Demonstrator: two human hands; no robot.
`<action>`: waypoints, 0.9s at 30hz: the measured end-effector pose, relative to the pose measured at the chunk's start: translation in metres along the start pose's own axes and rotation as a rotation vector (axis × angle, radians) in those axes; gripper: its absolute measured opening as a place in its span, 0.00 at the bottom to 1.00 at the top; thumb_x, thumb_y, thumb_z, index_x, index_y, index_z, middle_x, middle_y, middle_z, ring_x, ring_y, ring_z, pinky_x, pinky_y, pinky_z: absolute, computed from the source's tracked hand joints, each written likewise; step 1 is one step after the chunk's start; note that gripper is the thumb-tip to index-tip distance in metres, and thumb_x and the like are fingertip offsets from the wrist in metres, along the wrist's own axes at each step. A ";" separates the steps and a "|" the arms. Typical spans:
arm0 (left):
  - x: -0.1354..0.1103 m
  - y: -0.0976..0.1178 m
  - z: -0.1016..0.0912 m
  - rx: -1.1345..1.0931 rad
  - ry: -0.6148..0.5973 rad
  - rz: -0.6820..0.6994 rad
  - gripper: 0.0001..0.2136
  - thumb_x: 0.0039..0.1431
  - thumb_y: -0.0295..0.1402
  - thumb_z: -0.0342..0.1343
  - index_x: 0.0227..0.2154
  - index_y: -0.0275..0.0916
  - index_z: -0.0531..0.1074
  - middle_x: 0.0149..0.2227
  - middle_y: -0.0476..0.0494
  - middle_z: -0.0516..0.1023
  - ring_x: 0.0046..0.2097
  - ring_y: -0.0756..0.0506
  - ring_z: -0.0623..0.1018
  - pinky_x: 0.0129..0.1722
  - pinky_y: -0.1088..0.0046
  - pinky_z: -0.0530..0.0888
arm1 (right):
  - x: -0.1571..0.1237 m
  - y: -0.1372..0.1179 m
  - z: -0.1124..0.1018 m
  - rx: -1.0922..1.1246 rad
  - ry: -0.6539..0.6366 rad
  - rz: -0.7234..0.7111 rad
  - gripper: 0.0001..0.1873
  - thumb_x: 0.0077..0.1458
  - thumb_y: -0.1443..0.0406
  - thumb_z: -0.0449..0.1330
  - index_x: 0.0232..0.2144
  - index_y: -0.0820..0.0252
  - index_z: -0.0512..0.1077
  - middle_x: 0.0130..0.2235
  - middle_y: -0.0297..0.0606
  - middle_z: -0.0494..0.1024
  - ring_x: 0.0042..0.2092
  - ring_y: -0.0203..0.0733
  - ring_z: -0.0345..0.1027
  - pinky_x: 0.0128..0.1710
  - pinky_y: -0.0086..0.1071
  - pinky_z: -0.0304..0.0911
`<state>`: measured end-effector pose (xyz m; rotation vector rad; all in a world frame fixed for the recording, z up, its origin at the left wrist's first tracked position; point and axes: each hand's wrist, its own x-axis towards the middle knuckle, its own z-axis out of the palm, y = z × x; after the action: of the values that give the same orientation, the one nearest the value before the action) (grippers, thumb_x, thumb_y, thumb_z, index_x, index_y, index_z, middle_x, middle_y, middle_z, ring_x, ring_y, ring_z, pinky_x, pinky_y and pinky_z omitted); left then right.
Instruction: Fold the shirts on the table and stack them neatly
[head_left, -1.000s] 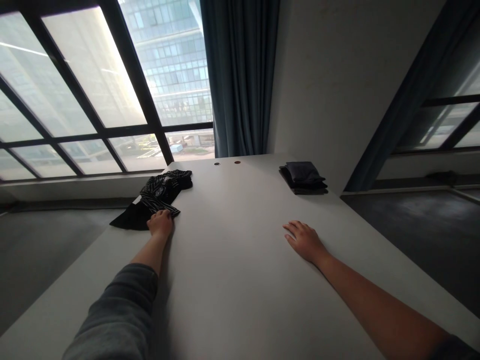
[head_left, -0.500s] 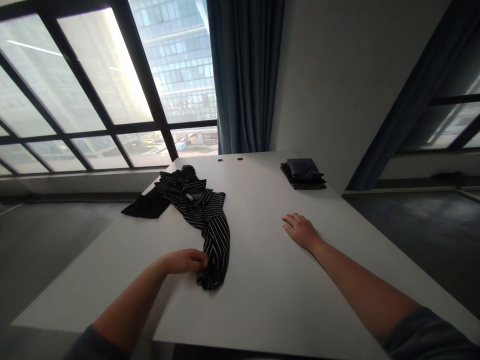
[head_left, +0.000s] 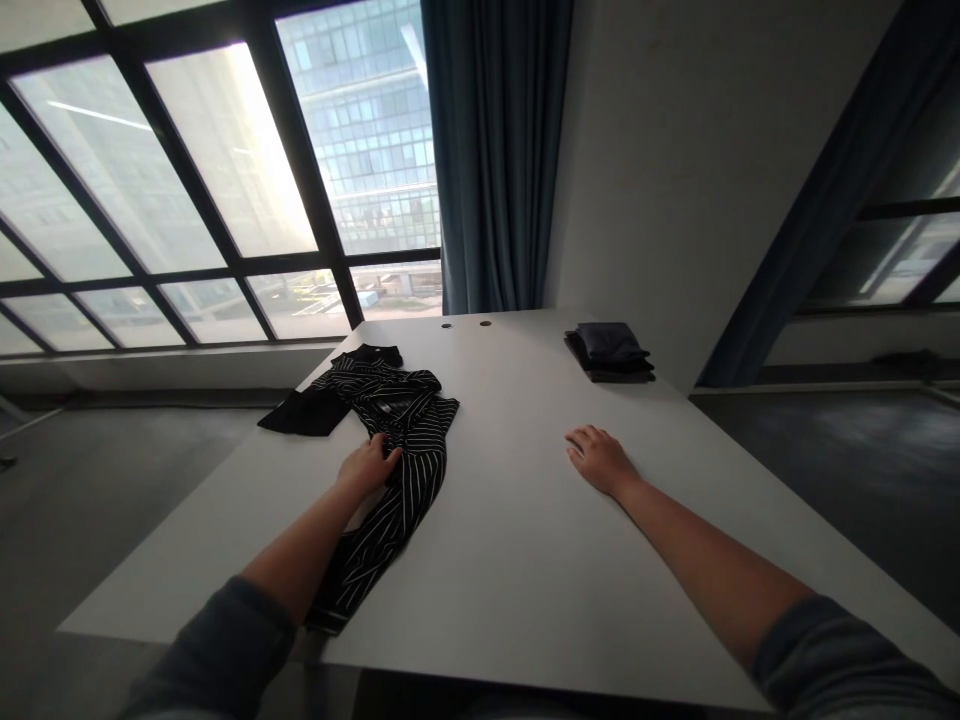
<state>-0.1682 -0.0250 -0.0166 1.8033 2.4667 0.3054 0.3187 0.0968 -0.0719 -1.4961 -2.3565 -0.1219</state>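
A black shirt with thin white stripes (head_left: 420, 470) lies rumpled on the left half of the white table (head_left: 517, 560). One long sleeve stretches toward the near edge, partly behind my left forearm. My left hand (head_left: 367, 464) rests at the shirt's left side, thumb and forefinger apart, fingertips touching the cloth. Some of its fingers are hidden. My right hand (head_left: 600, 458) lies on the bare tabletop to the right, open with fingers loosely bent, holding nothing. Beyond it sits a stack of folded dark clothes (head_left: 611, 345).
Plain black cloth (head_left: 307, 412) lies by the shirt and hangs over the table's left edge. Two small round holes, one a dark grommet (head_left: 485, 323), are near the far edge. A blue curtain (head_left: 502, 160) and large windows (head_left: 232, 150) stand behind the table.
My left hand has let go of the sleeve end and moved forward to the shirt's body. The sleeve now lies farther left and nearer me. My right hand stays in place.
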 end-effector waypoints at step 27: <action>-0.109 0.077 -0.057 -0.273 -0.304 0.744 0.19 0.51 0.27 0.59 0.48 0.45 0.76 0.69 0.41 0.66 0.66 0.37 0.72 0.64 0.63 0.72 | -0.002 -0.061 -0.022 0.338 0.020 -0.461 0.42 0.54 0.69 0.63 0.70 0.52 0.62 0.75 0.44 0.53 0.75 0.58 0.41 0.72 0.57 0.48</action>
<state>-0.0727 -0.1125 0.0478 2.3421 1.4076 0.3454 0.2710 0.0626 -0.0451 -0.7833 -2.5085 0.1435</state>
